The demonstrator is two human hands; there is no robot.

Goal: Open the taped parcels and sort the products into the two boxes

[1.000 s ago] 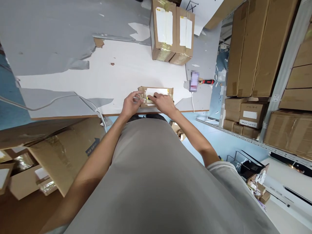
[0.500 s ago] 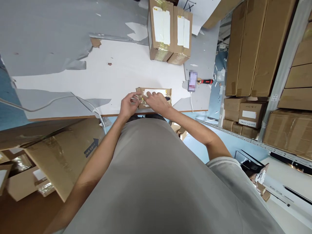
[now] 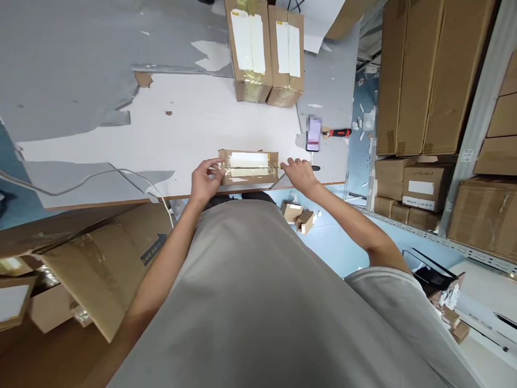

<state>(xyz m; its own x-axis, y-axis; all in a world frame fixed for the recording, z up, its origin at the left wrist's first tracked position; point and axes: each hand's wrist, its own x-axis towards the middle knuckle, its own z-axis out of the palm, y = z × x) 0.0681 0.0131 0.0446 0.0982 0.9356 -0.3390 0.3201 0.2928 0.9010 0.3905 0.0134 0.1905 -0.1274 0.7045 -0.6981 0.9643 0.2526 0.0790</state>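
Observation:
A small taped cardboard box (image 3: 249, 180) with a white label lies near the table's front edge. My left hand (image 3: 205, 180) grips its left end, thumb and fingertips on the top and end face. Just past the box's right end is my right hand (image 3: 299, 175), closed around a slim tool that looks like a utility knife (image 3: 316, 168). The knife's black end sticks out on the right, and a bit of yellow shows by the fingertips at the box's right edge. Most of the knife is hidden in the hand. Clear tape runs along the box top.
Two taller labelled boxes (image 3: 252, 86) stand at the back of the table. A phone (image 3: 313, 134) lies to the right beside a red-and-black handled tool (image 3: 339, 132). A white cable (image 3: 86, 179) crosses the left. Shelved cartons (image 3: 412, 81) are at the right; a large open carton (image 3: 100, 258) is below left.
My right hand has moved right, off the box top to beyond its right end, with the knife in it. My left hand stays at the left end.

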